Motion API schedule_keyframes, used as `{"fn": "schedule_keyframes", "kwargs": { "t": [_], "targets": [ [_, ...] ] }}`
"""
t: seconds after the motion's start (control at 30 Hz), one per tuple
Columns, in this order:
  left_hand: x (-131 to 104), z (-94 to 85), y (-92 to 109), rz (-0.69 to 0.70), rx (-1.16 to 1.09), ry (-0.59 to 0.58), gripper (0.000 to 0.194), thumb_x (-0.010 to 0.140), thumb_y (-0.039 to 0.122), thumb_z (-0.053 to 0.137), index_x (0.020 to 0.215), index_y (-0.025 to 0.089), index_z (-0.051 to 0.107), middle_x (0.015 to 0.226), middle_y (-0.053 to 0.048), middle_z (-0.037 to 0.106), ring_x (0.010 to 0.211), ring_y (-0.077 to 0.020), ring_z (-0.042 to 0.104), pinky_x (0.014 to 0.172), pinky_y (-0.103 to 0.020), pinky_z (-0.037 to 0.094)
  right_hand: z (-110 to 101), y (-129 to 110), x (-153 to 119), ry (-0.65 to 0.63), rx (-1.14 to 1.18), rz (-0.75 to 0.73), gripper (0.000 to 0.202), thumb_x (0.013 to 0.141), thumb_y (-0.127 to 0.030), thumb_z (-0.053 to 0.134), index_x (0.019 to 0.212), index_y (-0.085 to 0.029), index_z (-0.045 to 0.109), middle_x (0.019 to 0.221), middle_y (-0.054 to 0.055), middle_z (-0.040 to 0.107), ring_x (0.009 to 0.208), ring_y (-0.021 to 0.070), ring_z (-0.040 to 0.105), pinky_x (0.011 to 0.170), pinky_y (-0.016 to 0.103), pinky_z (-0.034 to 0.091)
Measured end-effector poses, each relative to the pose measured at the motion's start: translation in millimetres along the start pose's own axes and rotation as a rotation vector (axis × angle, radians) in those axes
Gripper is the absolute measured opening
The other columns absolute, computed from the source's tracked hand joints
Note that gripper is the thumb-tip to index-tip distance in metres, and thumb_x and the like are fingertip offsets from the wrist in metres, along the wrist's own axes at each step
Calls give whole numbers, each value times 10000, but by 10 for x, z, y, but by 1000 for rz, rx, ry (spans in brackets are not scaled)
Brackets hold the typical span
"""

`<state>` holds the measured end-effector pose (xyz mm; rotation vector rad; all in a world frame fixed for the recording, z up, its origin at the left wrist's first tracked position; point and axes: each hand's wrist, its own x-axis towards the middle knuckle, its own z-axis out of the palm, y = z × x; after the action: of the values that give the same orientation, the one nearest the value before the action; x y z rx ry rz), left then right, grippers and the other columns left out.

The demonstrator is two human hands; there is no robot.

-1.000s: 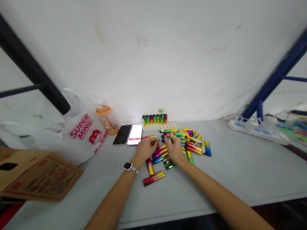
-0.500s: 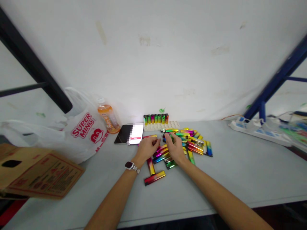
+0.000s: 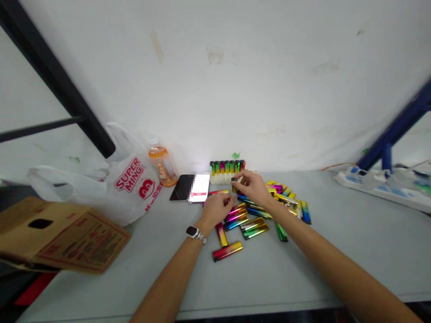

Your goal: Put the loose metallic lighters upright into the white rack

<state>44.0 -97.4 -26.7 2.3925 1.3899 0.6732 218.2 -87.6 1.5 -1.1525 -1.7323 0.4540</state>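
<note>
Right now, the right hand [image 3: 254, 186] pinches an upright lighter [image 3: 234, 188] near its black top, the fingers closed narrowly on it, just in front of the pale, studded tray [image 3: 218, 179]; whether that lighter touches the tray cannot be told. Along the back of the tray, against the wall [image 3: 269, 89], a row of seven shiny standing lighters [image 3: 227, 167] shows green, yellow, magenta and red. The left hand [image 3: 215, 210] is beside the pile, its fingers curled in; whether they meet or hold anything cannot be told. A watch [image 3: 196, 233] is on the left wrist. Around and beneath the hands, loose lighters [image 3: 255, 230] lie on the grey desk [image 3: 303, 273], many overlapping, and a red-and-yellow lighter [image 3: 228, 251] lies closest to the front edge. Left of the tray are a dark flat device [image 3: 182, 187] and a lit screen [image 3: 202, 186], partly pixelated, then an orange drink bottle [image 3: 163, 166], a white plastic bag [image 3: 116, 202] with red print, and a cardboard box [image 3: 81, 244]. A white power strip [image 3: 373, 185] lies at the far right.
</note>
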Motion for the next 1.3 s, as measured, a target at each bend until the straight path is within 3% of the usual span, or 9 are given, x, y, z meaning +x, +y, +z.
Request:
{"fn": "schedule_keyframes", "kwargs": {
  "t": [0.07, 0.17, 0.27, 0.47, 0.8, 1.03, 1.17, 1.3],
  "targets": [
    [-8, -13, 8, -1, -2, -3, 463, 952, 452, 384, 636, 180, 587, 576, 0, 562, 535, -117, 457, 542, -269, 199, 46, 26, 202, -73, 5, -2, 162, 812, -315, 656, 903, -181, 644, 801, 20, 680, 659, 143, 602, 656, 280, 473],
    [-17, -35, 22, -3, 6, 0, 456, 951, 438, 393, 633, 179, 593, 577, -2, 557, 535, -117, 458, 546, -268, 211, 174, 89, 514, -78, -15, -80, 144, 796, -251, 659, 917, -175, 644, 860, 31, 698, 728, 148, 627, 692, 275, 484],
    [-18, -47, 23, -9, 6, 3, 450, 950, 437, 400, 636, 183, 599, 574, -1, 557, 538, -121, 460, 548, -267, 215, 308, 164, 777, -98, -46, -96, 118, 784, -200, 658, 898, -171, 649, 784, 14, 689, 695, 143, 618, 683, 272, 480],
    [-12, -29, -14, 6, 17, 9, 445, 950, 429, 407, 629, 186, 597, 577, -4, 558, 556, -124, 469, 555, -268, 217, 486, 286, 1041, -117, -129, -118, 71, 772, -147, 652, 840, -157, 670, 724, 12, 684, 684, 140, 608, 667, 254, 461],
    [-12, -6, -51, 12, 11, -1, 482, 958, 466, 394, 640, 181, 617, 601, -14, 587, 555, -127, 476, 552, -272, 218, 579, 364, 1162, -190, -159, -99, 98, 778, -103, 610, 838, -134, 681, 740, 22, 687, 681, 125, 598, 666, 229, 444],
    [-18, -29, -27, -15, 11, -24, 483, 956, 475, 391, 656, 182, 632, 619, -22, 597, 567, -135, 480, 556, -274, 223, 537, 376, 1152, -229, -314, -121, 160, 820, -130, 595, 910, -136, 726, 867, 51, 669, 778, 143, 607, 773, 260, 462],
    [-24, -30, -21, -3, 4, -11, 480, 956, 466, 393, 645, 181, 622, 603, -17, 582, 559, -132, 470, 555, -272, 216, 499, 303, 1034, -220, -525, -155, 281, 888, -260, 573, 1107, -194, 735, 1083, 102, 576, 900, 188, 609, 841, 295, 452],
    [-23, -46, -9, 4, -9, -3, 463, 954, 444, 401, 626, 180, 594, 580, -7, 556, 548, -124, 452, 556, -271, 213, 440, 206, 893, -323, -637, -116, 433, 940, -300, 485, 1363, -275, 571, 1118, 106, 556, 893, 210, 622, 815, 311, 449]
  ]
}}
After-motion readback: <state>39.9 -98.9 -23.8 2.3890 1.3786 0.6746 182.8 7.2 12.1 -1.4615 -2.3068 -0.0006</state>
